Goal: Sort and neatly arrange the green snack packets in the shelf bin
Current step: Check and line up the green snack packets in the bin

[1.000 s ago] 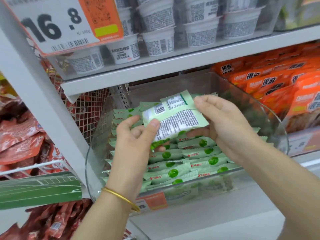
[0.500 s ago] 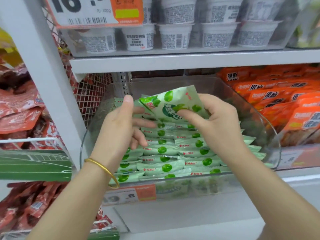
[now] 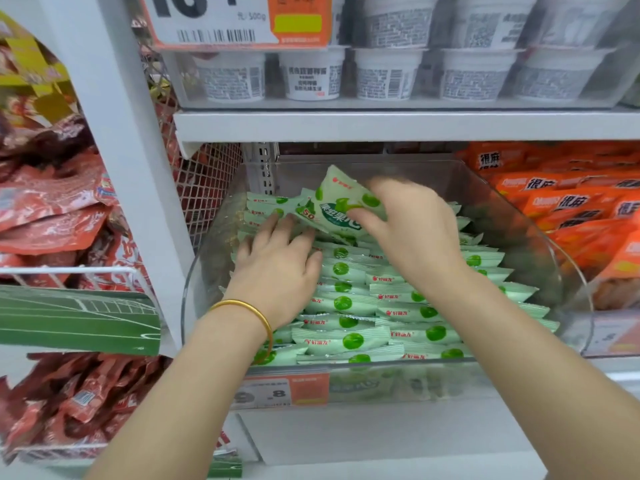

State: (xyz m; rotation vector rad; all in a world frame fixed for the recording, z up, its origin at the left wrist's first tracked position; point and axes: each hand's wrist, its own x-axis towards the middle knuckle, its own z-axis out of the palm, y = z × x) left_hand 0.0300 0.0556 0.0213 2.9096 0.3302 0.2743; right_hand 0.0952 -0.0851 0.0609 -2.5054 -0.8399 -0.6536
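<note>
A clear plastic shelf bin (image 3: 540, 244) holds several rows of small pale-green snack packets (image 3: 346, 303) with green dots. My right hand (image 3: 415, 233) pinches a larger green packet (image 3: 332, 202), front side up, tilted at the back of the bin over the rows. My left hand (image 3: 277, 268), with a gold bangle on the wrist, lies with straight fingers pressed on the packets at the bin's back left, just under the larger packet's lower edge.
White tubs (image 3: 311, 77) fill the shelf above, behind a price tag (image 3: 242, 22). Orange packets (image 3: 571, 202) sit in the bin to the right. Red packets (image 3: 52, 202) hang on wire racks to the left. A price label (image 3: 280, 389) fronts the bin.
The larger packet was turned from its printed back to its front and carried toward the back of the bin. My left hand let go of it and moved down onto the rows.
</note>
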